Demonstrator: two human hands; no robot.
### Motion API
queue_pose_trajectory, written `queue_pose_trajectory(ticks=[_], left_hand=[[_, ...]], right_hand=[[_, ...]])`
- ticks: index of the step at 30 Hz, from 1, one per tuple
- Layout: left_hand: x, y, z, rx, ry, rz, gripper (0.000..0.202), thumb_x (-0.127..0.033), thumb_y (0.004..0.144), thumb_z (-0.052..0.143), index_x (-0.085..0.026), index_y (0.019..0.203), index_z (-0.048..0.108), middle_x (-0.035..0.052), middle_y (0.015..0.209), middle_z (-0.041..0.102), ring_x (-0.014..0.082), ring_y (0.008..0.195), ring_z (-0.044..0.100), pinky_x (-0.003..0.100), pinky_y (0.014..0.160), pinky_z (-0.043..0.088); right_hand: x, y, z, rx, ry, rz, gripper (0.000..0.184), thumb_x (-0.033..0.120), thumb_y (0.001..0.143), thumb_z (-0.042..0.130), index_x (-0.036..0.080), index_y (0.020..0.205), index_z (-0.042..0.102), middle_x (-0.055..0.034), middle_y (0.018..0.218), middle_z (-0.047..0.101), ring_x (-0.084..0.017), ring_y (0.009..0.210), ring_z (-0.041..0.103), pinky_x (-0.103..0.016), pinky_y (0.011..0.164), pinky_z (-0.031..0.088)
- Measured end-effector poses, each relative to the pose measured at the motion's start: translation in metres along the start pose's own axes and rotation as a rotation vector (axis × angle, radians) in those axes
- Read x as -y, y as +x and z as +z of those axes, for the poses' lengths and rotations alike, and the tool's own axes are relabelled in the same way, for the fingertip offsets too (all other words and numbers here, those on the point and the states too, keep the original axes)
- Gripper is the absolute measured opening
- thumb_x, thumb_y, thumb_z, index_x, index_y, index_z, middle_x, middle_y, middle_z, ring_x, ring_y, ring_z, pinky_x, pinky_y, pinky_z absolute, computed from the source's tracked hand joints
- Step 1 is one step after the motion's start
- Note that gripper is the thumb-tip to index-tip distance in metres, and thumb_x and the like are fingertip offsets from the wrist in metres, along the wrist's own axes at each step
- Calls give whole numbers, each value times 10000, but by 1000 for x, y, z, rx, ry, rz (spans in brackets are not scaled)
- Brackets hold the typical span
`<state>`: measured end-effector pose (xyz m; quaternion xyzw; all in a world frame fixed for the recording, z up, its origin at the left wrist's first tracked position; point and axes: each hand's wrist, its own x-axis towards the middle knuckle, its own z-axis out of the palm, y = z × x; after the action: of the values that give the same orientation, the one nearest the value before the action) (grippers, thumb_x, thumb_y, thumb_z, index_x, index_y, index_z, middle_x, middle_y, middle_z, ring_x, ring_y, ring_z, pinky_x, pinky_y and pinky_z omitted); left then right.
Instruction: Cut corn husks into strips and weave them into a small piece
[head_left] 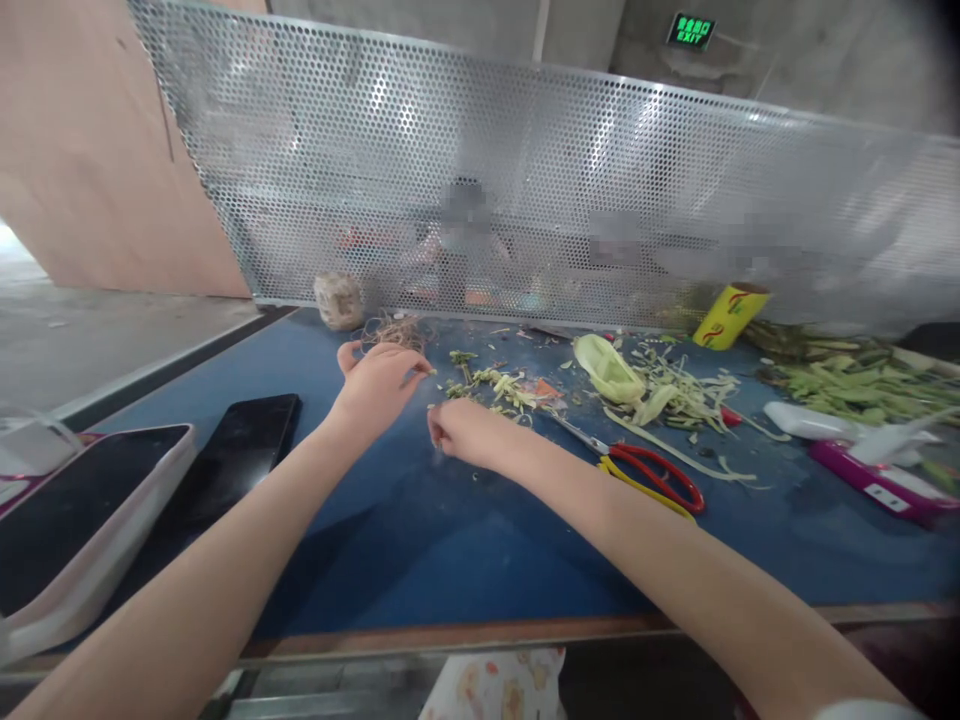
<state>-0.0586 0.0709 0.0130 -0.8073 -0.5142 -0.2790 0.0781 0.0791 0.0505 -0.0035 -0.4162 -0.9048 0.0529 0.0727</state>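
Note:
My left hand (pixel 382 385) is raised over the middle of the blue table, thumb and fingertips pinched together on a tiny pale bit too small to name. Close by on the right, my right hand (pixel 469 430) is closed with its fingers curled under; whatever it grips is hidden. Just beyond both hands lies a row of small green and pale plant pieces (pixel 495 385). A tangle of thin brown string (pixel 397 330) sits behind my left hand. Scissors (pixel 652 475) with red and yellow handles rest to the right of my right hand.
A hollow pale green husk (pixel 607 368) and shredded strips (pixel 694 400) lie right of centre. A yellow roll (pixel 731 315) and a whitish roll (pixel 339 300) stand by the perforated metal screen (pixel 525 180). Two phones (pixel 232 450) lie left; a purple power strip (pixel 877 485) lies right.

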Motion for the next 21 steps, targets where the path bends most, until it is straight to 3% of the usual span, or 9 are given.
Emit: queue_pose_trajectory(ticks=[2,5,8,10,12,16,18,21], left_hand=[[-2,1,-3,6,-56,-77,139,-241,778,482,-228,779,620,38,867,683,233,925,575,483,939,247],[-3,3,-9,18,-230,-191,157,-325,750,521,-225,802,630,35,860,686,223,851,602,386,842,384],[-3,3,-11,7,-383,-252,193,-376,711,552,-212,768,636,49,864,686,229,849,604,317,759,439],[-1,4,-9,-1,-415,-266,202,-392,691,567,-213,751,637,49,851,688,234,844,608,309,750,445],[0,4,-4,9,-414,-261,194,-392,690,565,-219,747,635,41,842,687,232,839,609,312,757,441],[-1,4,2,33,-318,-210,184,-360,723,528,-223,792,629,31,848,683,229,844,607,331,791,413],[-2,3,3,32,-238,-193,184,-339,738,508,-223,819,625,27,859,683,231,854,606,355,827,382],[-4,2,1,39,-127,-155,180,-320,761,478,-235,839,617,9,868,686,230,861,608,404,889,300]], right_hand=[[-5,-13,-15,-76,25,45,169,34,669,512,153,746,604,-15,756,642,-97,680,570,-162,591,388],[-33,-44,-49,-229,17,185,167,57,695,499,162,776,601,-12,770,636,-102,680,569,-188,617,404],[-70,-73,-78,-400,-55,378,183,56,717,450,109,812,597,-85,759,628,-165,677,571,-280,618,419],[-78,-81,-80,-460,-100,433,201,48,724,425,75,817,602,-124,751,625,-200,690,573,-326,625,419],[-67,-78,-65,-453,-111,365,214,87,749,447,110,882,613,-106,849,636,-189,756,581,-311,667,427],[-18,-52,-9,-333,-171,-1,259,88,754,507,191,968,609,-38,936,649,-170,834,568,-319,784,400],[-2,-40,12,-396,-393,-226,264,85,843,385,143,973,608,-83,920,654,-184,794,566,-400,830,363],[1,-32,26,-440,-542,-350,290,66,854,354,113,871,640,-87,828,669,-185,725,561,-421,823,351]])
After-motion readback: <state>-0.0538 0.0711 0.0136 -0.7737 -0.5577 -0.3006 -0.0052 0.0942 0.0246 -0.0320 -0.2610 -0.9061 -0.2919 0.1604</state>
